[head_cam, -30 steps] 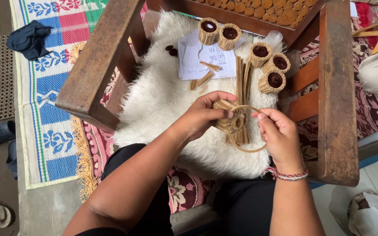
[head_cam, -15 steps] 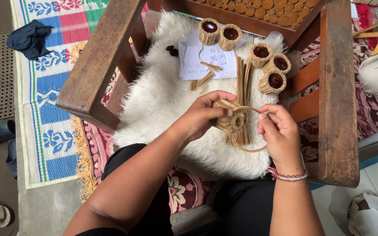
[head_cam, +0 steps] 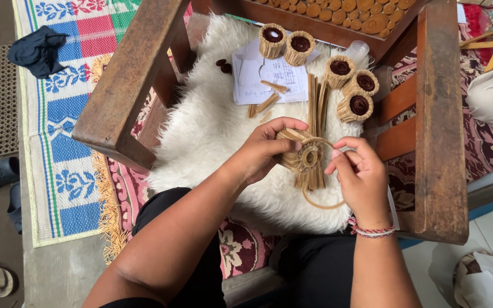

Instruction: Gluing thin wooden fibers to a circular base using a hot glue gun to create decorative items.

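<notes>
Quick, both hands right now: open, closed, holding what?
Left hand: closed on the half-woven stick basket.
Right hand: fingers pinched on the thin tan strip looping round the basket.

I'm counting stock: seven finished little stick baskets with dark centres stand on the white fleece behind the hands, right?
Not seven. The head view shows five finished baskets on the white fleece; the left hand holds a sixth, unfinished one.

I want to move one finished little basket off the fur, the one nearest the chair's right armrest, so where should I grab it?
Take the little basket by its ribbed outer wall, coming from above and from its near side. It sits open-end up, with another basket touching behind and the armrest beside it, so those sides look crowded.
</notes>
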